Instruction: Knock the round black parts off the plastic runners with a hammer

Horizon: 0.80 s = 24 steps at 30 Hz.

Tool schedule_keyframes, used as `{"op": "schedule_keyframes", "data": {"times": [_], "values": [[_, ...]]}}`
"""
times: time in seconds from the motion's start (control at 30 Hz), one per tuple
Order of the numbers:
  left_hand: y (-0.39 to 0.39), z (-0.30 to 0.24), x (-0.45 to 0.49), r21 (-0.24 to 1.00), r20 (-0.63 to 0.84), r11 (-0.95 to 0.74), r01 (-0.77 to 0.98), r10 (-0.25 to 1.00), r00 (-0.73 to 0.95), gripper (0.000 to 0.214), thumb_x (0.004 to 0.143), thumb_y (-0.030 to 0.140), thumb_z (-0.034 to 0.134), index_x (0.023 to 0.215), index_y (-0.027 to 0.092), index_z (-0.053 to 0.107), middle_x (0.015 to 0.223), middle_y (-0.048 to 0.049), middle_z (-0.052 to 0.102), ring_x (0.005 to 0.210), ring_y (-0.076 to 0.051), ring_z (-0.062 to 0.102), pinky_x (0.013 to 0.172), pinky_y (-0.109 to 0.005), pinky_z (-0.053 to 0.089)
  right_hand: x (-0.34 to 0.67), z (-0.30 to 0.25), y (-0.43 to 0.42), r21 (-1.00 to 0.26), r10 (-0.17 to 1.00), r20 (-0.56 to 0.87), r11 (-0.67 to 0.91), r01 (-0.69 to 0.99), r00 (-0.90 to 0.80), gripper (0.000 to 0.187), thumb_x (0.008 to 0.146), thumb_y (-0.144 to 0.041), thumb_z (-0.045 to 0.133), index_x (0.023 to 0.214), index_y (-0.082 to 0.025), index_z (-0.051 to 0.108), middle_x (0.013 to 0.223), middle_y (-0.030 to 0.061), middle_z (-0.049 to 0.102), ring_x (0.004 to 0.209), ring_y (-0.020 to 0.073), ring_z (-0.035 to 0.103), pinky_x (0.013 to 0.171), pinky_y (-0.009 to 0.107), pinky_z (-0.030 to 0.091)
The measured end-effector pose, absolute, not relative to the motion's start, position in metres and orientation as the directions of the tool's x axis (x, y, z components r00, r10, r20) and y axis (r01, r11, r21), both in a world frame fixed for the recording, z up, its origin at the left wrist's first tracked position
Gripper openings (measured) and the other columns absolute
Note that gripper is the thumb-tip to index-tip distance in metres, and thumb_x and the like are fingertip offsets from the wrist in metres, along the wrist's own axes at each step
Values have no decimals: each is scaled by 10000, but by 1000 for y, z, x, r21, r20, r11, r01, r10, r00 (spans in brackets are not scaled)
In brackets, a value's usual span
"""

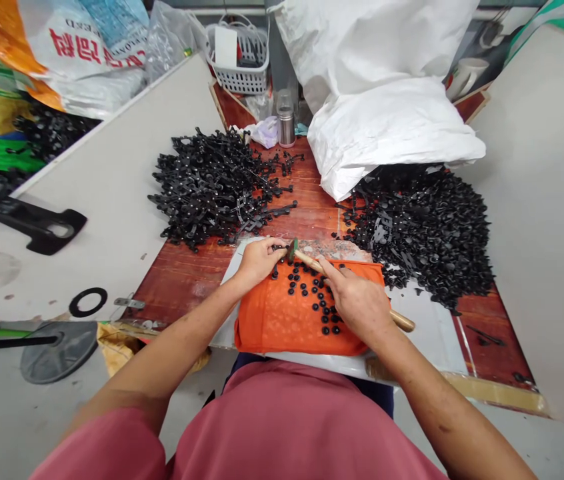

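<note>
Head view, L to R: black ring (88, 301) lies flat on the grey board far L. Next, L pile of black parts (217, 183) on the wood bench (182, 273). My L hand (257, 261) sits at the top-L corner of the orange cloth (272, 323), thumb + fingertips pinched shut on a small black part (278, 249). The hammer (307, 260) has its green head right against that part. Its wood handle runs down-R through my R hand (357, 303), fingers wrapped tight round it, index laid along the shaft, butt end sticking out past my wrist. Loose black caps (312, 293) are scattered on the cloth btwn both hands. R pile of black parts (422, 227) is near the cloth, white sack (387, 127) behind it.
</note>
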<state>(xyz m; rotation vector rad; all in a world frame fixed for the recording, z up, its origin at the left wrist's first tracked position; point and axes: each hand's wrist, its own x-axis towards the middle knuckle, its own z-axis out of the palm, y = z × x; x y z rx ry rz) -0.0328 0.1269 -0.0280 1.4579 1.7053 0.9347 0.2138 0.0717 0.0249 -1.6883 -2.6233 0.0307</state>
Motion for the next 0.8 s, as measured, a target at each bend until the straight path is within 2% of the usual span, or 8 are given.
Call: {"op": "schedule_keyframes", "data": {"times": [0.13,0.27,0.37,0.43,0.53,0.7,0.8], "values": [[129,-37,-34,860,-54,107,499,991,-120,244,814,314,685,994,200,804,687,16,661,583,-124,508,544,-214,348,213,25,70,-44,922,75,383,923,-379,533,1090,-339,375,1623,-334,389,1072,69,754,765,201,697,591,306,442],[130,-40,-33,837,-42,95,538,993,-110,218,841,304,655,969,204,800,638,29,604,596,-125,491,551,-210,335,212,26,69,-33,909,-23,416,909,-417,521,1079,-306,403,1599,-325,437,996,67,759,710,198,684,562,300,415],[130,-41,-33,831,-26,81,550,994,-107,224,848,309,655,989,208,797,622,35,571,599,-125,483,555,-210,326,213,27,68,-81,918,45,397,914,-394,532,1081,-311,401,1612,-316,413,1032,79,758,774,206,696,607,295,447],[130,-41,-33,831,-17,70,551,995,-101,229,850,311,652,999,212,794,640,33,581,604,-126,484,556,-212,320,213,27,68,-66,927,63,373,926,-369,538,1076,-295,401,1614,-307,414,1023,85,758,755,204,691,594,295,442],[129,-41,-32,822,-23,72,565,995,-94,205,852,313,645,955,217,794,637,30,578,603,-131,477,553,-220,307,213,26,68,-11,913,-3,409,913,-409,540,1061,-264,410,1599,-312,438,1011,77,759,706,199,678,536,294,405],[131,-37,-33,818,-16,71,571,995,-100,202,836,296,652,955,216,796,618,37,559,587,-129,467,554,-228,306,211,23,69,-18,916,80,397,918,-394,545,1074,-303,385,1618,-317,408,1009,90,749,719,196,679,577,294,445],[132,-37,-35,828,-33,75,556,996,-85,200,834,273,633,939,209,791,576,48,509,558,-122,444,537,-222,294,206,22,70,-31,916,-5,401,916,-401,557,1057,-280,424,1610,-339,417,1011,82,753,707,194,686,560,288,454]]}}
